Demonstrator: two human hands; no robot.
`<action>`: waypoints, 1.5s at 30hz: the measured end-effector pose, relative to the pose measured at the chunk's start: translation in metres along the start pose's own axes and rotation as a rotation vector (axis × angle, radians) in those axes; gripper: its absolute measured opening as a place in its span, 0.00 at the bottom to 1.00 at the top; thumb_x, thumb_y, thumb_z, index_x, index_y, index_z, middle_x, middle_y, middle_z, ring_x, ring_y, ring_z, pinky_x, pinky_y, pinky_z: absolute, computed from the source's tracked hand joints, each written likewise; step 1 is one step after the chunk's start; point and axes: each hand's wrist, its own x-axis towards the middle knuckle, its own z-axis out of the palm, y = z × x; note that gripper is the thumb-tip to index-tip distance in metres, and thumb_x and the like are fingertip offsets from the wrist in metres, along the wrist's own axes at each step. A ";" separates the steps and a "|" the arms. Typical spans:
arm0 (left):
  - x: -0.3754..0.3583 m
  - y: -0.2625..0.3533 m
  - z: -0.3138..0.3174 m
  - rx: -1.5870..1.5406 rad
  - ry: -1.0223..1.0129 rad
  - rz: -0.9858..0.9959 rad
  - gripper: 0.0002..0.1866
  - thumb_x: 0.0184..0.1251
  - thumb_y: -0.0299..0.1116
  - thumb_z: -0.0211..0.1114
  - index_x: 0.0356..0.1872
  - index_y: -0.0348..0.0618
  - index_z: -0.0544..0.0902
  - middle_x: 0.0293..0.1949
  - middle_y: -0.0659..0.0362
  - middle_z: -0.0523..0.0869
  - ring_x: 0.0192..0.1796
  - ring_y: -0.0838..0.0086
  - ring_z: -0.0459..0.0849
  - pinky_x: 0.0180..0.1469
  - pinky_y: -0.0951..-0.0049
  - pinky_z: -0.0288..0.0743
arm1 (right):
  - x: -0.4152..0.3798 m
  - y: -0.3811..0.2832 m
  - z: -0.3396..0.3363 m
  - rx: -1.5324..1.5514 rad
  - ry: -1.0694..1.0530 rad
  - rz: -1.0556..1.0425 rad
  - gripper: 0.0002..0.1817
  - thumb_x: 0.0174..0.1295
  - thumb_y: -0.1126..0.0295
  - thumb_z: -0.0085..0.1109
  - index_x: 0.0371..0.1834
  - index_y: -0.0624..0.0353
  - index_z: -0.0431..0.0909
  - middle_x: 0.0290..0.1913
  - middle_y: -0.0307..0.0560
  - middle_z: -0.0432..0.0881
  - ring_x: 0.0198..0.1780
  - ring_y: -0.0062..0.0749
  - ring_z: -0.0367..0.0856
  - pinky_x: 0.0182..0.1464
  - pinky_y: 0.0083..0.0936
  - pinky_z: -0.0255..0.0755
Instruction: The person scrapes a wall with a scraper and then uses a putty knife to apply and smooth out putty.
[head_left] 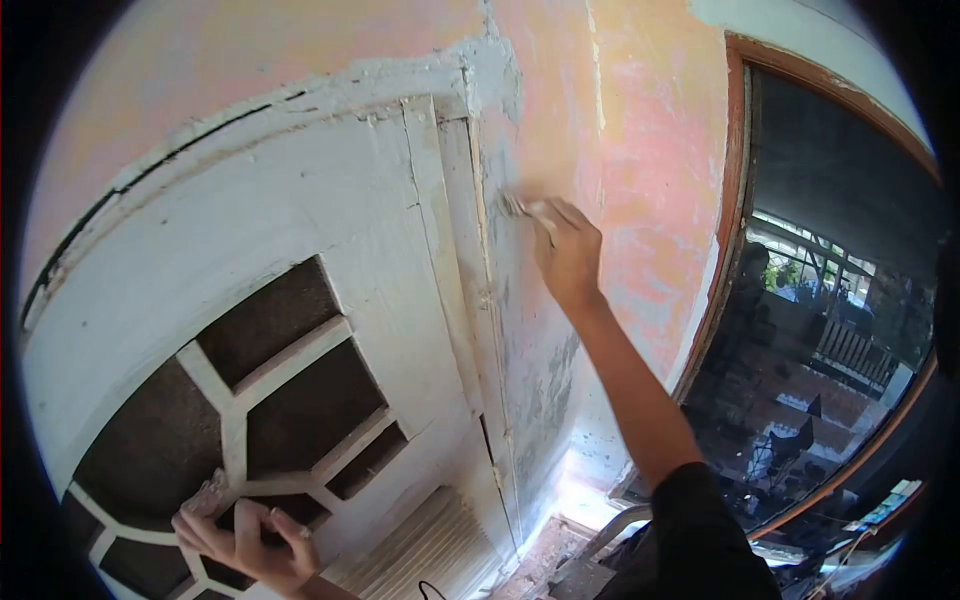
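Note:
My right hand (pixel 570 252) is raised to the wall (pixel 650 190) beside the door frame (pixel 462 200). Its fingers are pinched together around a small pale thing with a greyish edge, pressed close to the plaster; I cannot tell what it is. Lower left, my left hand (pixel 250 548) is at the white lattice (pixel 233 430) of the door (pixel 370 230). Its fingers are bent and apart, with white residue on the fingertips, and they overlap a lattice bar in this view. Grey and white patches mark the wall below my right hand.
To the right stands a dark glass pane (pixel 830 300) in a brown wooden frame (pixel 738 150), reflecting a bright opening. A grey curved metal piece (pixel 615 525) is near the floor below my right arm. Ribbed slats (pixel 425 545) fill the door's lower part.

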 end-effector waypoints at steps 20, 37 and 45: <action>0.020 0.011 -0.010 -0.171 0.045 -0.034 0.08 0.30 0.35 0.60 0.16 0.45 0.75 0.33 0.51 0.71 0.37 0.57 0.65 0.44 0.60 0.55 | -0.098 0.005 -0.030 -0.029 -0.306 0.029 0.11 0.55 0.81 0.55 0.39 0.60 0.83 0.38 0.52 0.83 0.40 0.44 0.82 0.42 0.31 0.76; 0.020 -0.011 -0.035 -0.337 -0.142 0.096 0.10 0.39 0.43 0.65 0.25 0.53 0.81 0.44 0.54 0.77 0.40 0.62 0.72 0.49 0.60 0.62 | -0.156 -0.009 0.021 -0.156 -0.050 0.257 0.13 0.65 0.71 0.51 0.48 0.64 0.80 0.45 0.58 0.82 0.44 0.52 0.80 0.49 0.37 0.73; 0.018 -0.007 -0.018 -0.280 0.054 0.046 0.10 0.32 0.43 0.65 0.19 0.56 0.79 0.35 0.54 0.74 0.35 0.60 0.69 0.44 0.62 0.58 | -0.016 -0.009 -0.021 0.155 -0.034 0.333 0.09 0.63 0.75 0.52 0.41 0.68 0.80 0.37 0.55 0.82 0.33 0.38 0.81 0.35 0.29 0.73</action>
